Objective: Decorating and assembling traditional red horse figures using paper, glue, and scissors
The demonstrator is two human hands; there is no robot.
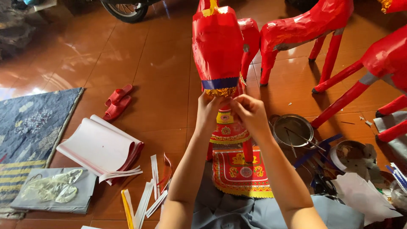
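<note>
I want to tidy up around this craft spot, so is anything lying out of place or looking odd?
Loose paper strips lie scattered on the floor beside the stack of red-backed paper, and red slippers sit tossed at an angle nearby. Both hands, left and right, are on the red paper horse, which looks intact.

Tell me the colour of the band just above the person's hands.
Dark blue band, head view.

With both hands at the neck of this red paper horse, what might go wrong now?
1. Both the left hand and the right hand pinch the gold trim; the thin paper may tear.
2. The paper horse stands tall and could tip over.
3. The metal bowl sits near the right elbow and may be knocked.
</note>
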